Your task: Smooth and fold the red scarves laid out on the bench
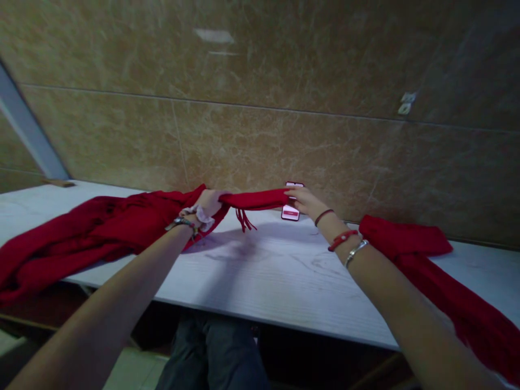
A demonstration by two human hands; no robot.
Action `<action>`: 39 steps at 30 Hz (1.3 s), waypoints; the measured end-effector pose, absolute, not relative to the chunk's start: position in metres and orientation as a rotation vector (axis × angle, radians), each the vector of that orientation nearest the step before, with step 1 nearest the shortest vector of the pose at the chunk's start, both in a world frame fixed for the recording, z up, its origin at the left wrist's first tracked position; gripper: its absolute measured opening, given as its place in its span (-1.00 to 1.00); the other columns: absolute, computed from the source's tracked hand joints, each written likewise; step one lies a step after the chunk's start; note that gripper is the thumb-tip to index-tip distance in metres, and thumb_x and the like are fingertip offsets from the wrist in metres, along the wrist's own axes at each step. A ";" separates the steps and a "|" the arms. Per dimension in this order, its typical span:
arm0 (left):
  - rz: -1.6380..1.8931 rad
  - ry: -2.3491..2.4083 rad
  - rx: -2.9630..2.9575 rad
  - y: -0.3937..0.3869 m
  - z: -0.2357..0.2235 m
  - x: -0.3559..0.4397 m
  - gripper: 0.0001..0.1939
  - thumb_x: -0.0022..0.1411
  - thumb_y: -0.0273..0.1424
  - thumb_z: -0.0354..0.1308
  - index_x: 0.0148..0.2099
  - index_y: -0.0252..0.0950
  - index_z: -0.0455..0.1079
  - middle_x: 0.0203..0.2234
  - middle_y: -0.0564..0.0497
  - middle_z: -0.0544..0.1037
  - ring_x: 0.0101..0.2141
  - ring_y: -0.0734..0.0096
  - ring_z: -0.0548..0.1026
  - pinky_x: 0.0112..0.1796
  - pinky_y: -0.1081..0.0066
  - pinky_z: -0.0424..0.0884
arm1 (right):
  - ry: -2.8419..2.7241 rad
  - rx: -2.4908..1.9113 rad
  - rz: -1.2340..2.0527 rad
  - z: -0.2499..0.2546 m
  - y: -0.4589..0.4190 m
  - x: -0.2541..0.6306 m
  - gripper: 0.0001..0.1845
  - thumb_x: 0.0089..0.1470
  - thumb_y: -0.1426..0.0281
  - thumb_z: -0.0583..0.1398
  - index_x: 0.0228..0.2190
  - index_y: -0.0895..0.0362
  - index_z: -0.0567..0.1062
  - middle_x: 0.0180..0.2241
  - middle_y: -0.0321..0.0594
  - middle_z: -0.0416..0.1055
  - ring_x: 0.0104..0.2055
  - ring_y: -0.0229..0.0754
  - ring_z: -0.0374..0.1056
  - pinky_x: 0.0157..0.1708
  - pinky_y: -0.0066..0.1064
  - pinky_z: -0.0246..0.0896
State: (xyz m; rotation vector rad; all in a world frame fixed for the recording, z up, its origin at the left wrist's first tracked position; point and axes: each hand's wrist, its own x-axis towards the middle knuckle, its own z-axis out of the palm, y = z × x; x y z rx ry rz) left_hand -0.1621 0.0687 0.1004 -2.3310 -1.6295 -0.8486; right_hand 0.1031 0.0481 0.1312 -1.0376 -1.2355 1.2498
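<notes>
A red fringed scarf (255, 200) is stretched between my two hands, a little above the white table. My left hand (211, 203) is closed round its left part. At the other end, my right hand (304, 199) grips the edge, fingers closed on the cloth. Several tassels hang from the scarf near the left hand. Just behind the right hand lies a phone (290, 212) with a lit screen, partly covered by the fingers. To the left is a heap of red cloth (122, 222); whether it joins the held piece cannot be made out.
More red cloth (410, 244), folded, lies at the right and reaches past the table's front edge. The white table (260, 276) runs along a brown tiled wall (260, 141). A small wooden strip (59, 183) sits at the far left. My legs (219, 352) are below the table.
</notes>
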 end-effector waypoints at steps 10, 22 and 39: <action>-0.747 -1.636 -2.305 0.042 0.085 -0.185 -0.47 0.02 -0.74 -0.11 0.06 -0.42 0.29 -0.09 -0.01 0.45 -0.05 0.35 0.38 -0.01 0.39 0.23 | -1.090 -0.994 1.323 0.143 0.032 0.077 -0.75 -0.10 0.70 0.09 -0.40 0.13 0.36 -0.53 -0.37 0.39 -0.54 -0.38 0.30 -0.44 -0.51 0.31; -0.330 -1.059 -2.730 -0.004 0.002 -0.073 -0.53 0.17 -0.64 -0.08 0.11 -0.26 0.25 0.07 -0.13 0.30 0.07 0.29 0.28 0.03 0.33 0.22 | -1.103 -1.363 1.400 0.030 -0.052 0.229 -0.70 -0.17 0.57 0.18 -0.30 0.09 0.37 -0.42 -0.29 0.43 -0.39 -0.31 0.37 -0.39 -0.52 0.30; -0.099 -0.924 -3.000 -0.008 0.008 -0.081 -0.47 0.23 -0.26 0.00 0.23 -0.13 0.03 0.21 -0.07 0.02 0.20 0.13 -0.05 0.09 0.00 -0.01 | -1.860 -1.450 0.464 0.003 -0.040 0.223 -0.61 -0.14 0.50 0.16 -0.17 0.12 0.40 -0.11 -0.10 0.30 -0.07 -0.12 0.25 -0.01 -0.17 0.14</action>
